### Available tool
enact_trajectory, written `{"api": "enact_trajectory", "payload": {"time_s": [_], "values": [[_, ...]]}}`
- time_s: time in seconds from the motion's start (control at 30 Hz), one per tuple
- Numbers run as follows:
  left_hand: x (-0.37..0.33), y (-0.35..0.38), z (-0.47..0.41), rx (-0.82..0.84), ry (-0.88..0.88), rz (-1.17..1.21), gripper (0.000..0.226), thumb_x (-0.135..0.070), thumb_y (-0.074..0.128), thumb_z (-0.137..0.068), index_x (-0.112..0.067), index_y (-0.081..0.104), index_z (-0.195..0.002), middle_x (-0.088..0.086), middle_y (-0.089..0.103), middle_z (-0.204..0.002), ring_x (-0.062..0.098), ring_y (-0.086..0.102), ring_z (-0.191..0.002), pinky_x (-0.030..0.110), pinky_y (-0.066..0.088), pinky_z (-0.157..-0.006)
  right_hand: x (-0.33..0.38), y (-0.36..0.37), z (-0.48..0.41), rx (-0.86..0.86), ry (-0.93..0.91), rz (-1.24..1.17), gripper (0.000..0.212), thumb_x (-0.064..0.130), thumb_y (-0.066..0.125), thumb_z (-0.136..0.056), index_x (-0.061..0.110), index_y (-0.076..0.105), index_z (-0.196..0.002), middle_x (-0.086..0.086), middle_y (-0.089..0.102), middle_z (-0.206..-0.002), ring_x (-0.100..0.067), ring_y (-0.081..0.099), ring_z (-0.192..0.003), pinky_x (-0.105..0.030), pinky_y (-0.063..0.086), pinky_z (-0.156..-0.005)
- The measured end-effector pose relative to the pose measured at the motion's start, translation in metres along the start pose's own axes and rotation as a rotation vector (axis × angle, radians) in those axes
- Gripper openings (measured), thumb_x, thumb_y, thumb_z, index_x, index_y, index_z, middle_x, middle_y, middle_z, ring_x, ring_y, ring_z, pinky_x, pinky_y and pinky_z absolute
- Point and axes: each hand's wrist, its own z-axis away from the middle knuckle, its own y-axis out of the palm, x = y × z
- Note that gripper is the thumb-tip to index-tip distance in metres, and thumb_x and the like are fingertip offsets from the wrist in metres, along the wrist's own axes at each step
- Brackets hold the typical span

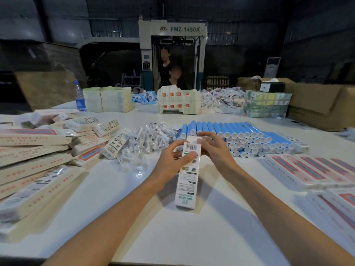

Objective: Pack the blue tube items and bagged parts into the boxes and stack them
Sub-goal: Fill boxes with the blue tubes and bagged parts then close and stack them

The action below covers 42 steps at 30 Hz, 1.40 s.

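Observation:
A long white printed box (pixel 187 185) stands tilted on the white table (pixel 172 231), its barcode end up. My left hand (pixel 172 160) grips the box's upper part, thumb across its face. My right hand (pixel 213 148) curls its fingers over the box's open top flap. Behind my hands lies a stack of blue tubes (pixel 244 138) with white caps. Left of them is a heap of clear bagged parts (pixel 146 143).
Filled boxes (pixel 36 166) lie piled at the left, and flat rows of pink-faced boxes (pixel 311 171) lie at the right. At the far edge stand stacks of flat cartons (pixel 107 100), a water bottle (pixel 79 96) and cardboard cartons (pixel 315 104). Two people (pixel 171 73) are beyond the table.

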Motion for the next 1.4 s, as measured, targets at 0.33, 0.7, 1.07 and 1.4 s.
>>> {"api": "enact_trajectory", "payload": {"time_s": [0.33,0.7,1.07,1.4], "values": [[-0.005,0.001,0.007,0.028,0.007,-0.046,0.037,-0.026,0.085,-0.093,-0.031,0.066,-0.124,0.005,0.083,-0.102,0.023,0.081,-0.092,0.026,0.061,-0.067,0.012,-0.005,0.002,0.074,-0.274,0.297,0.016,-0.005,0.062,-0.098,0.01,0.067,-0.101,-0.006,0.073,-0.093,-0.028,0.073,-0.089,-0.045,0.062,-0.072],[-0.016,0.0,0.01,0.039,0.033,-0.086,0.044,-0.02,0.084,-0.093,-0.027,0.058,-0.128,0.003,0.083,-0.104,0.02,0.081,-0.09,0.024,0.061,-0.066,0.029,-0.007,0.011,0.123,-0.027,0.021,0.019,0.02,0.069,-0.1,0.004,0.078,-0.105,-0.015,0.079,-0.103,-0.032,0.076,-0.1,-0.04,0.062,-0.091],[-0.025,-0.002,0.013,0.126,0.054,-0.066,0.059,-0.013,0.085,-0.091,-0.041,0.047,-0.126,0.01,0.083,-0.105,0.026,0.081,-0.084,0.033,0.062,-0.067,0.058,-0.012,0.013,0.158,0.113,0.001,0.007,0.003,0.075,-0.092,0.003,0.082,-0.095,-0.016,0.079,-0.101,-0.028,0.077,-0.097,-0.03,0.062,-0.08],[-0.025,0.0,0.014,0.13,0.091,-0.059,0.047,-0.014,0.083,-0.093,-0.036,0.055,-0.123,0.011,0.082,-0.105,0.026,0.081,-0.084,0.031,0.062,-0.066,0.066,-0.008,0.014,0.181,0.028,0.188,0.009,0.004,0.075,-0.093,0.007,0.082,-0.097,-0.01,0.08,-0.095,-0.024,0.077,-0.094,-0.031,0.064,-0.081]]}}
